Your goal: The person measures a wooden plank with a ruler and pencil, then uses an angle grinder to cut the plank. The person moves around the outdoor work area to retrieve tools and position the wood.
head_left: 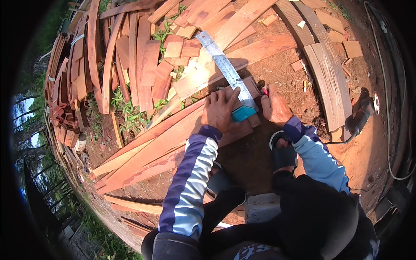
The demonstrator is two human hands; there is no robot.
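Note:
A try square with a steel ruler blade (pixel 225 65) and a teal handle (pixel 243 113) lies slantwise across the end of reddish-brown boards (pixel 250 84) in front of me. My left hand (pixel 220 109) presses down on the boards, its thumb against the blade's edge and its fingers bent over the wood. Just right of the blade, my right hand (pixel 276 106) is closed in a pinch around a slim pinkish-red marking tool (pixel 264 91), probably a pencil or pen. Its tip is near the board's right end; whether it touches the wood I cannot tell.
Long planks (pixel 147 149) run left from the boards. Loose planks and short offcuts (pixel 182 48) cover the ground ahead, with stacked boards (pixel 65 104) far left. Thick boards (pixel 327 82), a dark corded power tool (pixel 362 116) and a pale cable (pixel 383 65) lie right. My sandalled foot (pixel 284 145) is close by.

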